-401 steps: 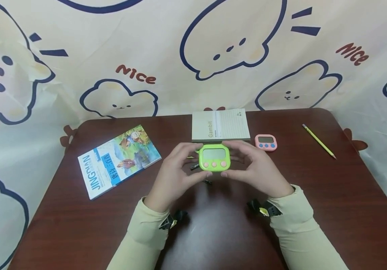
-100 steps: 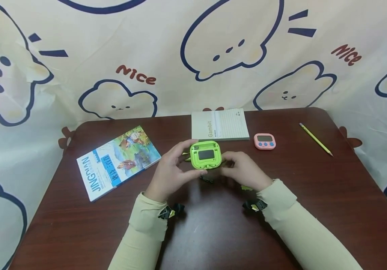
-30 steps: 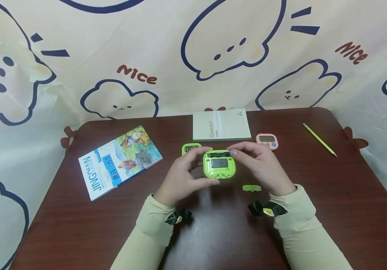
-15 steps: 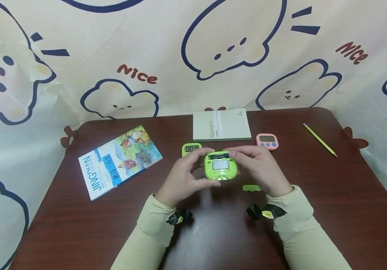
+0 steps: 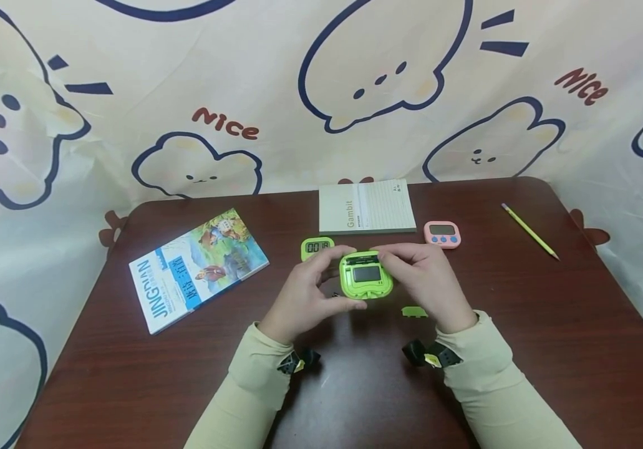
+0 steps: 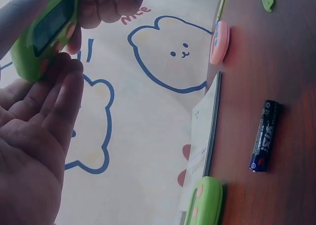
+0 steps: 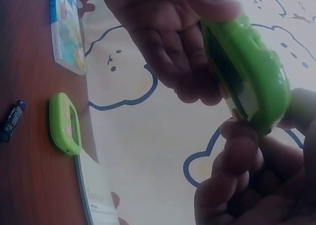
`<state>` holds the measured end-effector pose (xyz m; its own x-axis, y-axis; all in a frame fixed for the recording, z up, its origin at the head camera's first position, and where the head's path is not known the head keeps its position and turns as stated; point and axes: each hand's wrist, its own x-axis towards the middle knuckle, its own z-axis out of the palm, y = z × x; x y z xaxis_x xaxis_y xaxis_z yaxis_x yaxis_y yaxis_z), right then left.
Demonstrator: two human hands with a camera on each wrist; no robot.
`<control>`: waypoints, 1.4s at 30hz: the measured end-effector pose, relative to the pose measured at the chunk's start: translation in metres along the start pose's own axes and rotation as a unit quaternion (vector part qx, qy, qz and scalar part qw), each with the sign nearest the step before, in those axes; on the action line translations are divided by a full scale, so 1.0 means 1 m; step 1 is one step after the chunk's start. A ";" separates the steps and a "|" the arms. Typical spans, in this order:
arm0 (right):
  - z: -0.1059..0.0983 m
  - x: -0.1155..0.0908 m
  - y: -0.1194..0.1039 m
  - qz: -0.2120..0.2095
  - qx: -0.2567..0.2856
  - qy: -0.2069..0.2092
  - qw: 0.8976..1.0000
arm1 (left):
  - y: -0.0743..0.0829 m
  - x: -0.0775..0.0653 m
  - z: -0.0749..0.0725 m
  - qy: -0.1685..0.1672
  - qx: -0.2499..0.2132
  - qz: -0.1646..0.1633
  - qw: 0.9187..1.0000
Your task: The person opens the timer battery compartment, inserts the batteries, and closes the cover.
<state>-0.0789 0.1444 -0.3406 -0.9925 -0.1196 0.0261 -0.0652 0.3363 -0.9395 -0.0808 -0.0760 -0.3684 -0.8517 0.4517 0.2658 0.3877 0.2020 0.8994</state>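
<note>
Above the table, my left hand point(image 5: 307, 290) holds a green digital timer point(image 5: 366, 290) by its left side, thumb below and fingers above. Its back faces up in the head view, and a dark battery point(image 5: 362, 259) lies in the uncovered slot along the top edge. My right hand point(image 5: 430, 280) pinches the timer's upper right corner by that slot; in the right wrist view its fingers point(image 7: 239, 156) touch the lower end of the timer. A loose AAA-size battery point(image 6: 264, 136) lies on the table below. The green battery cover point(image 5: 414, 312) rests near my right wrist.
Another green timer point(image 5: 317, 247) showing digits stands behind my left hand. A pale notebook point(image 5: 366, 209) lies at the back, with a pink timer point(image 5: 442, 234) to its right. The picture book point(image 5: 198, 271) is at left, the yellow-green pencil point(image 5: 530, 231) at right.
The held timer has been turned from its front to its back. Its slot, uncovered 3.3 s ago, now holds a battery, and the right hand has come to its corner. Lately both hands barely move.
</note>
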 end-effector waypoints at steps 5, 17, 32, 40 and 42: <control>-0.001 0.001 0.002 -0.004 -0.007 -0.011 1.000 | -0.001 0.000 -0.001 0.002 0.006 -0.001 1.000; -0.018 0.000 0.005 -0.017 -0.037 -0.045 0.998 | -0.001 0.002 -0.002 0.004 0.001 -0.007 1.000; -0.046 -0.007 0.061 -0.004 -0.156 -0.044 0.987 | -0.002 0.000 -0.002 0.005 -0.002 -0.017 1.000; -0.055 -0.012 0.084 0.000 -0.222 -0.105 0.969 | -0.001 0.000 -0.004 0.004 -0.010 -0.019 1.000; -0.055 -0.013 0.088 0.000 -0.246 -0.121 0.962 | -0.001 0.000 -0.004 0.005 -0.011 -0.017 1.000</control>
<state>-0.0774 0.2269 -0.4049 -0.9430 -0.3137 -0.1113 -0.1648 0.7305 -0.6628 -0.0827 -0.0799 -0.3683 -0.8680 0.4363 0.2373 0.3499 0.1982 0.9156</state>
